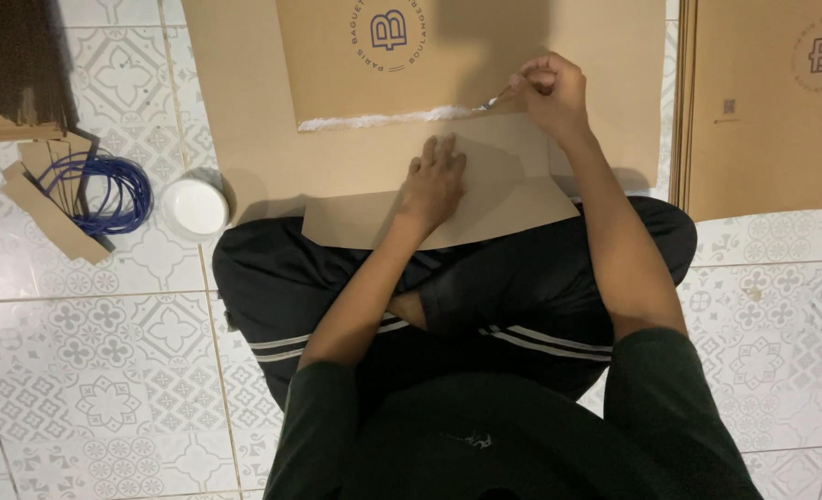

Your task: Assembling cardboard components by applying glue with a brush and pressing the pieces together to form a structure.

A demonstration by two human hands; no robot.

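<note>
Head view shows the right hand (552,93) pinched shut on a thin brush (497,100). Its tip touches the white glue line (383,118) along the edge of a brown paper sheet (467,56), left of that hand. Nearer the body, the left hand (432,181) lies flat and open on the brown flap (485,199). A white glue tub (195,207) sits far left of it. Gluing looks underway; finishing the line needs a slow, steady stroke.

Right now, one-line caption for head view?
Right hand brushes white glue along brown paper sheet; left hand presses it flat.
</note>
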